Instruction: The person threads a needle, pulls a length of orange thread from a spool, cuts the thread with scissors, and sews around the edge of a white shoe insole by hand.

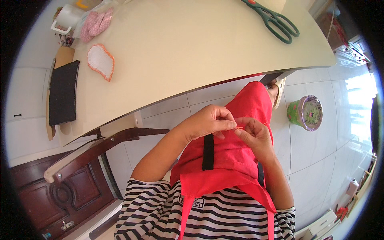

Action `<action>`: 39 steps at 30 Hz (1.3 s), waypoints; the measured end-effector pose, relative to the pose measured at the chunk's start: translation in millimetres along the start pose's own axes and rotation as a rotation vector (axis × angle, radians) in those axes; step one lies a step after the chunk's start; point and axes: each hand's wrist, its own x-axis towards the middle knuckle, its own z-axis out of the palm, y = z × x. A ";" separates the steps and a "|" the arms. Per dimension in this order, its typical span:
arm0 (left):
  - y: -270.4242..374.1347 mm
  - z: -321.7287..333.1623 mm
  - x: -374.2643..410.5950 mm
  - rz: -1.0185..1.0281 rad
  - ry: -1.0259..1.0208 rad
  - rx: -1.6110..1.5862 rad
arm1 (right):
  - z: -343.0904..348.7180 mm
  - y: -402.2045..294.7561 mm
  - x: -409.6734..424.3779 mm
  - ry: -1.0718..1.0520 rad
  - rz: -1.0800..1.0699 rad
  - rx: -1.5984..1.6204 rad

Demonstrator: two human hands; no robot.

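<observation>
Over my lap, my left hand (pixel 214 123) and my right hand (pixel 254 135) meet with their fingertips almost touching. Thumb and forefinger of each pinch a thin orange thread (pixel 240 128), of which only a short bit shows. A fine dark line crosses the right fingers; I cannot tell whether it is a needle. Beneath both hands spreads a red apron (pixel 234 156) with black straps. On the table lies a white knitted or crocheted piece (pixel 100 61) with an orange stitched edge, apart from my hands.
The cream table (pixel 195 54) has its front edge just beyond my hands. Green-handled scissors (pixel 274 21) lie at its right. At left are a dark tablet-like device (pixel 63 93), pink patterned fabric (pixel 96 25) and a white mug (pixel 68 18). A wooden chair (pixel 102 147) and a bin (pixel 305 113) flank me.
</observation>
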 end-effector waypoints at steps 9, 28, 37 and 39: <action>-0.8 -3.6 -7.1 -0.032 0.051 0.032 | -4.5 10.8 0.3 0.096 -0.017 0.048; 15.5 -18.2 -80.3 0.230 0.280 0.638 | -48.1 24.4 0.5 0.290 -0.004 -0.586; 50.1 -76.7 -150.5 0.755 1.363 0.523 | -65.1 25.6 -4.6 0.623 -0.165 -0.617; 49.4 -116.3 -153.9 0.653 1.597 0.630 | -78.6 39.9 -1.0 0.670 -0.265 -0.579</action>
